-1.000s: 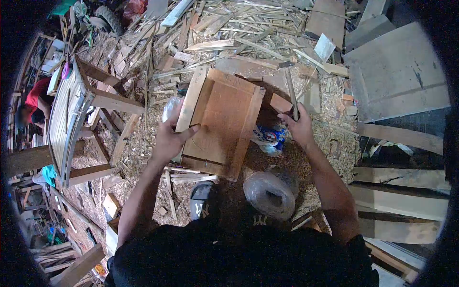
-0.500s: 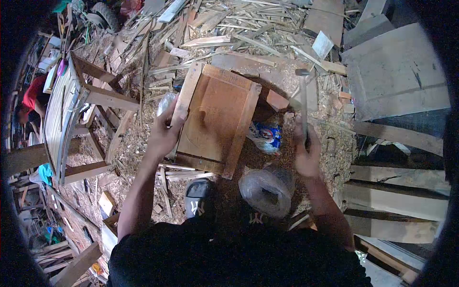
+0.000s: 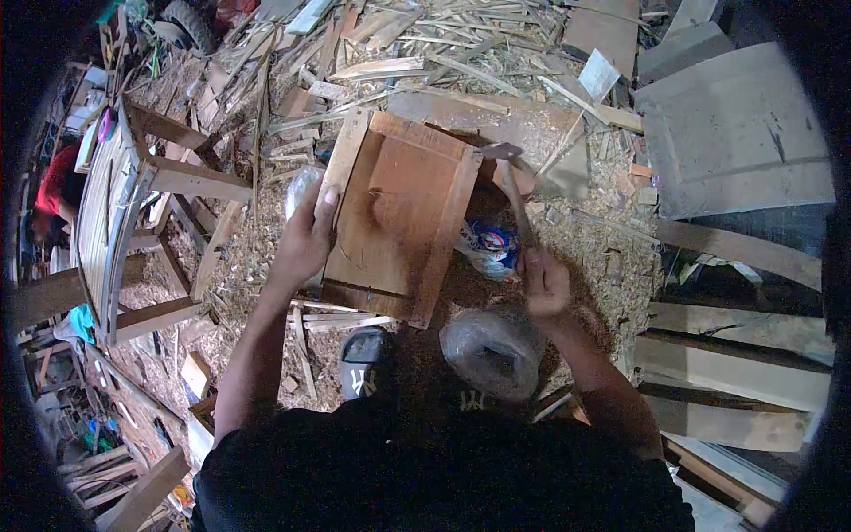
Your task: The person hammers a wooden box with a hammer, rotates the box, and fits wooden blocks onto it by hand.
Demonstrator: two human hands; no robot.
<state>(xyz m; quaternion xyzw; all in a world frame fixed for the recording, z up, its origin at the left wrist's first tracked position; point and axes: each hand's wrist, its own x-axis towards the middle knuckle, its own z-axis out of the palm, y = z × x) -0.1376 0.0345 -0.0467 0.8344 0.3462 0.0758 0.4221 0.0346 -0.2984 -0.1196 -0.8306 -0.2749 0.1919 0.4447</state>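
Observation:
A wooden drawer [image 3: 403, 213] with raised sides stands tilted in front of me. My left hand [image 3: 304, 238] grips its left side board, the thumb lying over the edge. In my right hand [image 3: 547, 284], fingers wrapped round the handle, is a hammer [image 3: 514, 195]. The hammer's head is by the drawer's upper right corner; I cannot tell whether it touches. Right of the drawer, near the hammer, lies a blue and white plastic packet [image 3: 495, 246]. Below it sits a roll of clear plastic wrap [image 3: 492, 355], close to my slippers [image 3: 363, 363].
Sawdust and wood offcuts [image 3: 443, 53] cover the ground. A wooden frame with legs [image 3: 199, 182] stands on the left, with a person in a red shirt [image 3: 58, 186] beyond it. Large boards [image 3: 736, 133] and stacked curved planks [image 3: 727, 363] line the right side.
My right hand has swung the hammer left, bringing its head close to the drawer's upper right corner. My left hand keeps its hold on the drawer, which has shifted slightly.

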